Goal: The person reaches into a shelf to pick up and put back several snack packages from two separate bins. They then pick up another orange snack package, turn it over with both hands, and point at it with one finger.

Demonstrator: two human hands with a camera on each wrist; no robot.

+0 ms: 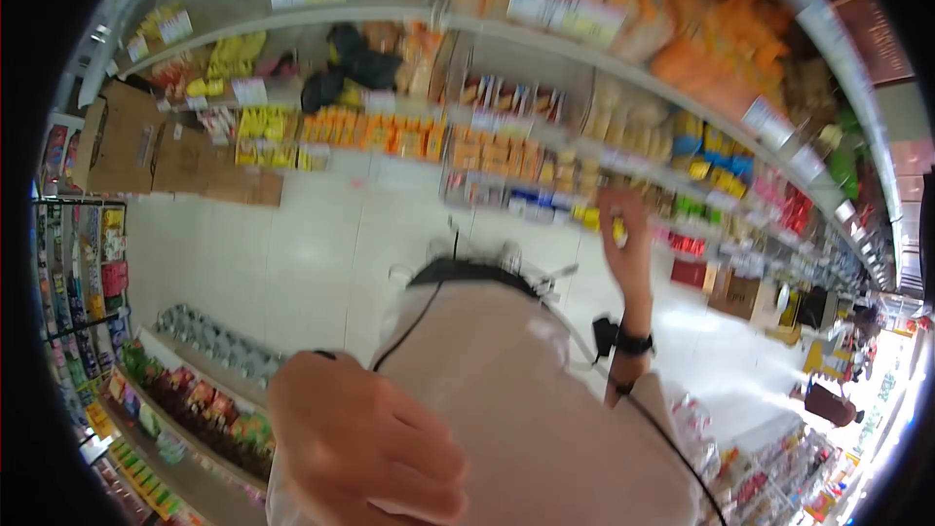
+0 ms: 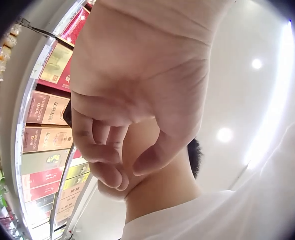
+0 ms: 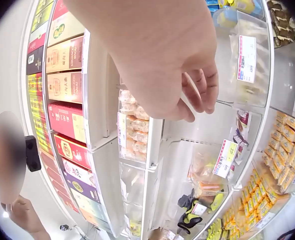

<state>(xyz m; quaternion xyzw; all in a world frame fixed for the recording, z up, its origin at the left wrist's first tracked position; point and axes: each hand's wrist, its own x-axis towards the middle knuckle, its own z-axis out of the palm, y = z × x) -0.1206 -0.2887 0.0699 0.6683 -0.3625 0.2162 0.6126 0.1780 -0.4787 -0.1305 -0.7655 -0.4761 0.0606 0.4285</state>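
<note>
My left hand (image 1: 365,438) is raised close to the head camera, in front of the pale shirt (image 1: 497,380). In the left wrist view the same hand (image 2: 137,90) shows its palm, fingers loosely bent and nothing between them, overlapping the chin and neck. My right hand (image 1: 625,234) reaches out toward the snack shelves with a dark strap (image 1: 635,343) at its wrist. Seen from the right wrist, that hand (image 3: 162,75) hangs in front of clear shelf bins, its fingers relaxed and holding nothing. Packaged snacks (image 3: 135,130) sit in a bin beside it.
Orange-wrapped snacks (image 1: 394,134) line the lower shelves ahead. Flattened cardboard (image 1: 209,166) stands on the tiled floor (image 1: 331,234) at left. Boxed goods (image 3: 65,85) fill an upper shelf. A black cable (image 1: 672,443) crosses the shirt. Another person (image 1: 828,404) is near the bright entrance.
</note>
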